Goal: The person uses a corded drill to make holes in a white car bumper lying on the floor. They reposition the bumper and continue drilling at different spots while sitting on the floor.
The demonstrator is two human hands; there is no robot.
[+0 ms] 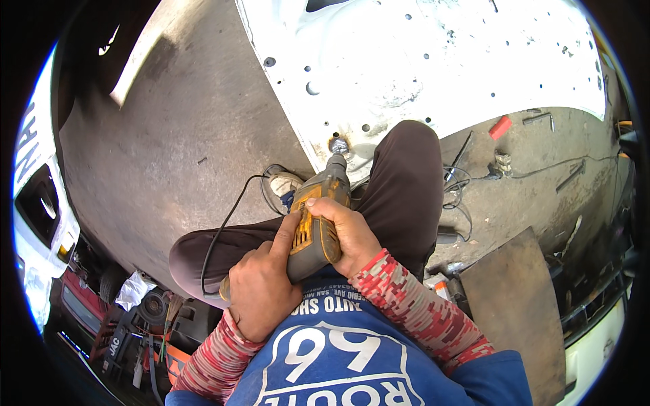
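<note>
Both my hands grip a yellow and black corded power drill (313, 233) in front of my body. My left hand (263, 287) is wrapped round its rear handle, and my right hand (349, 233) closes on the right side of its body. The chuck end points away from me and meets the near corner of a white metal panel (365, 74). Around that spot the panel shows a bare, rusty, shiny patch (340, 145). The bit itself is hard to make out. A black cord (227, 220) loops from the drill across my left leg.
On the floor right of my leg lie a red block (500, 128), a metal rod tool (538, 118), coiled black cable (457, 189) and a brown flat board (518, 304). Behind at left are a wheel (154, 308) and crumpled silver sheet (135, 291). A white vehicle (40, 223) stands far left.
</note>
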